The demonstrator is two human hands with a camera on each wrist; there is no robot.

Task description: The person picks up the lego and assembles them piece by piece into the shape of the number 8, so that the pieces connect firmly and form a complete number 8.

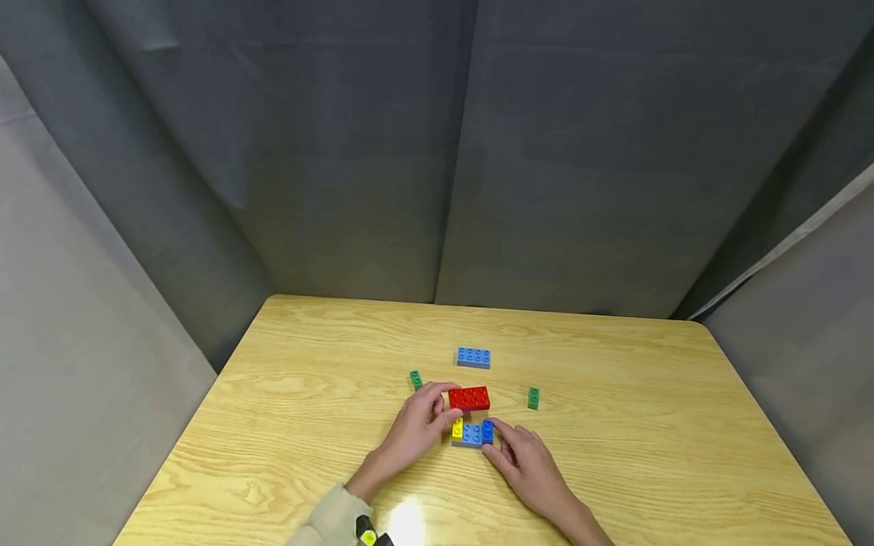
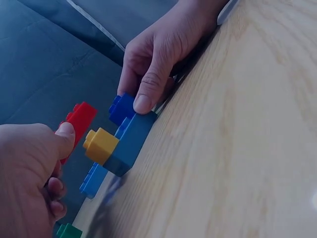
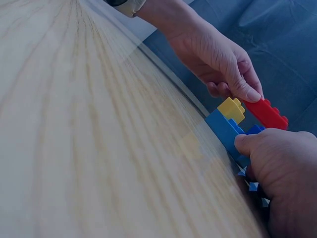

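Right hand (image 1: 529,466) pinches a stack (image 1: 472,435) at its dark-blue brick (image 1: 488,431), a yellow brick (image 1: 457,429) standing on the stack's other end. Just beyond, the left hand (image 1: 418,418) grips a red brick (image 1: 469,398) above the surface (image 1: 307,394). Green bricks (image 1: 533,398) lie to either side, and a light-blue brick (image 1: 474,358) lies farthest away.

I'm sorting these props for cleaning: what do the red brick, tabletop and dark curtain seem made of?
Red brick: likely hard plastic, slightly glossy, given its molded studs and crisp edges.
Tabletop: wood or wood-look laminate, smooth, with visible grain and a bright reflection.
Dark curtain: probably fabric, matte, judging by its folds and creases; fibre unclear.
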